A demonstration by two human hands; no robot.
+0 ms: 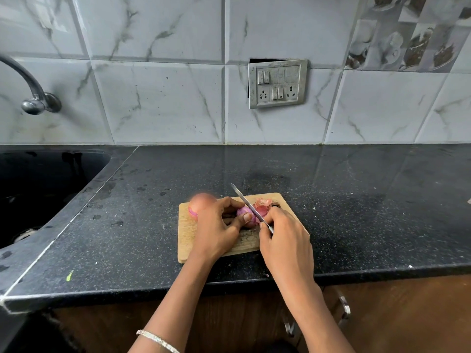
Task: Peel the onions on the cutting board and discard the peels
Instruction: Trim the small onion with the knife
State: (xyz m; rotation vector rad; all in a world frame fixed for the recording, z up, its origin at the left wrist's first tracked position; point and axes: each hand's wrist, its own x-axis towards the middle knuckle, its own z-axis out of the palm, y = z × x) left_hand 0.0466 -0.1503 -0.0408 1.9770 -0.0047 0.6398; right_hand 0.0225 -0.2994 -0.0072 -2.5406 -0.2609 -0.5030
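Marble-look tiles back a black speckled counter (331, 200), with a socket plate (277, 83) on the wall and a tap (33, 95) over the sink at the counter's left end. Near the counter's front edge lies a wooden board (186, 240), its long side running along that edge. The left hand (216, 225) is curled over a small purple onion (246, 214) at the board's middle, thumb pressed on its top and fingers wrapped behind it, so the onion is pinned rather than lifted, as far as can be told. The right hand (283, 233) grips a knife (248, 203) by the handle; the blade slants up and away toward the back left, its edge lying against the onion's right side, just beside the left thumb. Both hands meet at the onion, the left holding and the right working. A second, larger onion (201, 202), skin on, sits at the board's back left corner, touching the left hand's knuckles, its outline blurred. Loose reddish peels (263, 203) are heaped at the board's back right corner, just past the blade. Peeling of the small onion looks part done; the big one and the discarding remain. The next stroke likely runs close to the left thumb, so a slip there is the risk.
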